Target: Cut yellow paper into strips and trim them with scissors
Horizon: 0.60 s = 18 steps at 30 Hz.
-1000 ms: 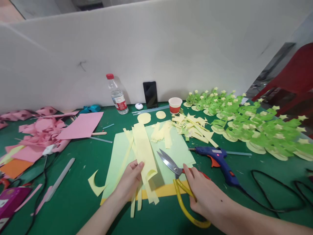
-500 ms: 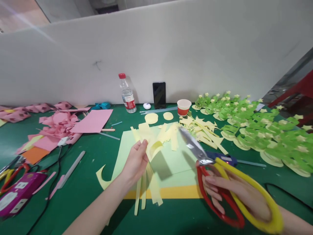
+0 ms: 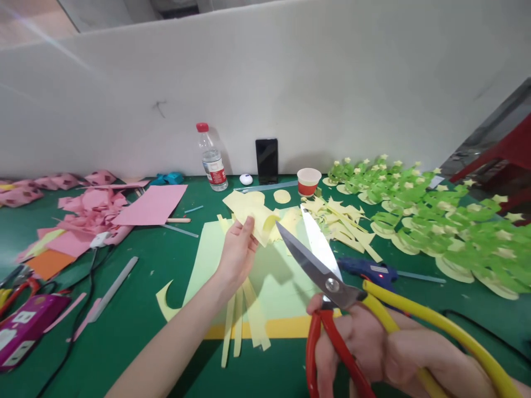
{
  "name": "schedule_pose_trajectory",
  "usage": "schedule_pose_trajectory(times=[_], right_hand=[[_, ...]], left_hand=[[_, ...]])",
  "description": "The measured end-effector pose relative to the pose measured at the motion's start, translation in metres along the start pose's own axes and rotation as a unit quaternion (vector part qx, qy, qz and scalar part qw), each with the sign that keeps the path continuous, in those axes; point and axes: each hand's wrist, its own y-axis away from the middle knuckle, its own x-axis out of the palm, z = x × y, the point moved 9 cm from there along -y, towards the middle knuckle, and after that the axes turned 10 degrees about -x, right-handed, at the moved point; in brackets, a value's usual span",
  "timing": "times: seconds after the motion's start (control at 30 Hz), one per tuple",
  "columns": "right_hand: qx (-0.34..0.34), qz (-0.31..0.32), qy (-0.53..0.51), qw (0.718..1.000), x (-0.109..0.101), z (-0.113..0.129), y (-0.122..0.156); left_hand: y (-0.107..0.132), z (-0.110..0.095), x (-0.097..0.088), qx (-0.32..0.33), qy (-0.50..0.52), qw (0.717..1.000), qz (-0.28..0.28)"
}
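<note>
My left hand [image 3: 238,251] pinches a piece of pale yellow paper [image 3: 244,207] between thumb and fingers, above a light green sheet [image 3: 207,249]. One edge of that piece curls over at its right. In my right hand [image 3: 365,337] are scissors [image 3: 332,284] with one red and one yellow handle, and their blades stand apart. The tip of the left blade lies close to the curled edge of the paper. Under my left hand, several yellow paper strips [image 3: 251,309] reach over the near edge of the sheets.
Yellow scraps and stars [image 3: 344,221] lie beside a paper cup [image 3: 308,182]. Green paper trees [image 3: 456,226] fill the right, with a blue glue gun [image 3: 367,271] nearer. A bottle [image 3: 213,166] and phone [image 3: 266,160] stand at the back. Pink paper [image 3: 151,204] and a purple power strip [image 3: 31,326] are left.
My left hand has raised and turned the yellow paper. The scissors have opened wide and come left toward the paper, with my right hand turned over.
</note>
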Motion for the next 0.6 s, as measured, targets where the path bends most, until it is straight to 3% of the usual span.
schedule_pose_trajectory(times=[0.13,0.23,0.4,0.6], right_hand=[[-0.014,-0.030,-0.083,0.996,-0.005,0.005,-0.007],[0.014,-0.042,-0.119,0.992,-0.005,0.001,-0.012],[0.056,-0.065,-0.081,0.993,-0.007,0.000,-0.013],[0.093,-0.041,-0.055,0.993,-0.007,-0.011,-0.011]], left_hand=[[0.004,0.002,0.002,0.001,-0.003,1.000,0.017],[0.009,0.001,0.006,-0.006,0.003,1.000,0.030],[0.021,-0.007,0.015,-0.031,0.033,0.998,0.048],[0.027,-0.014,0.009,-0.047,0.027,0.998,0.004]])
